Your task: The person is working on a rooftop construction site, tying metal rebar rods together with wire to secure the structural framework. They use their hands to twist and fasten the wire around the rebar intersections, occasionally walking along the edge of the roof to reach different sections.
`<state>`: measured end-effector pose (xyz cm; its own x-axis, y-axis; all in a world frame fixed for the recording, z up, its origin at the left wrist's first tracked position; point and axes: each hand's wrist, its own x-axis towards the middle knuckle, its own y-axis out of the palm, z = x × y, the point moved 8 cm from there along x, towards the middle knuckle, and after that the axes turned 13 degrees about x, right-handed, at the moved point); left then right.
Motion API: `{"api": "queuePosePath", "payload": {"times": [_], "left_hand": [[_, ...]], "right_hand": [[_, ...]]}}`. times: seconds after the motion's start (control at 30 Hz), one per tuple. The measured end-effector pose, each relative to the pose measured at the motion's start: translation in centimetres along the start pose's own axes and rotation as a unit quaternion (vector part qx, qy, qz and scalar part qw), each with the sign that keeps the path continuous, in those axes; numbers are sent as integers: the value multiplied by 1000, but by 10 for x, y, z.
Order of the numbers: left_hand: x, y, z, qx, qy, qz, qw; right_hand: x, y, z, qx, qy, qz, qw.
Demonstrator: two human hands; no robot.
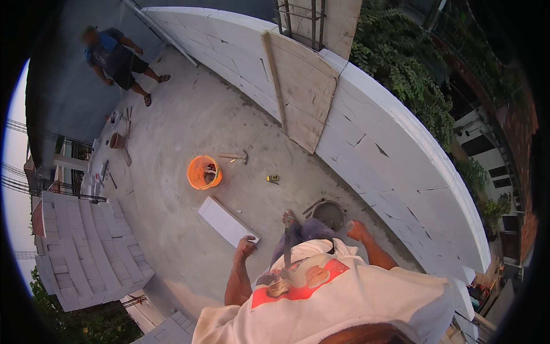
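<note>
My left hand grips the near end of a long white aerated-concrete block. Whether the block rests flat on the concrete floor or is partly lifted, I cannot tell. My right hand hangs beside a round dark tub of grey mortar, its fingers curled in and no object visible in them. A trowel-like tool lies along the tub's left rim. Beyond the block stands an orange bucket with some items inside. A claw hammer and a yellow-and-black tape measure lie on the floor.
A white block wall curves along the right, with a plywood panel and rebar. A person stands at the far left. Stacked blocks rise at the left, near a brown bucket and scattered tools.
</note>
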<state>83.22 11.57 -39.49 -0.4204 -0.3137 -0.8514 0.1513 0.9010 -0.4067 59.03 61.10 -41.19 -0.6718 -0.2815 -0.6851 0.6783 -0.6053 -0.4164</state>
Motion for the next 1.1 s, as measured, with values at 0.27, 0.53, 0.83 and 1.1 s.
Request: {"api": "queuePosePath", "payload": {"times": [0.27, 0.53, 0.83, 1.1], "left_hand": [[48, -33, -66, 79, -32, 124, 989], [70, -29, -133, 160, -40, 207, 964], [78, -63, -216, 454, 130, 290, 832], [85, -61, -280, 413, 45, 293, 861]], "right_hand": [[-14, 33, -1, 103, 89, -86, 987], [16, 60, -48, 338, -6, -66, 939], [101, 49, -14, 256, 195, -10, 947], [152, 15, -9, 181, 114, 21, 977]]}}
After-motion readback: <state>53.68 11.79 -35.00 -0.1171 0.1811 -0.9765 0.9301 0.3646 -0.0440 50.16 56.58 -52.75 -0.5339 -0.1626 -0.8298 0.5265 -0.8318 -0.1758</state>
